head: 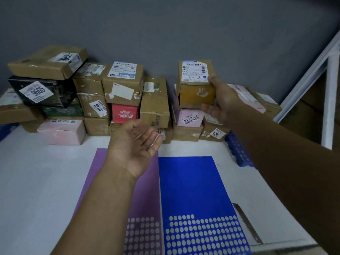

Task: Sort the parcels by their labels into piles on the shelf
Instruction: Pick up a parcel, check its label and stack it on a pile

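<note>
My right hand (221, 102) grips a small brown cardboard parcel (195, 83) by its right side, thumb on top near a blue dot sticker on its white label marked "5-2". The parcel is on top of the right-hand pile, over a pink box (189, 117). My left hand (137, 144) hovers palm up, fingers relaxed, holding nothing, in front of the middle pile. On the white shelf (46, 172) lie a purple sticker sheet (103, 168) and a blue sticker sheet (191, 184), both with rows of empty dot spots.
A large pile of cardboard, black, red and pink parcels (121, 80) lines the grey back wall at left and centre. More boxes (265, 103) sit at the right. A blue crate (238, 150) edges the right side. White shelf uprights (329, 100) stand at far right.
</note>
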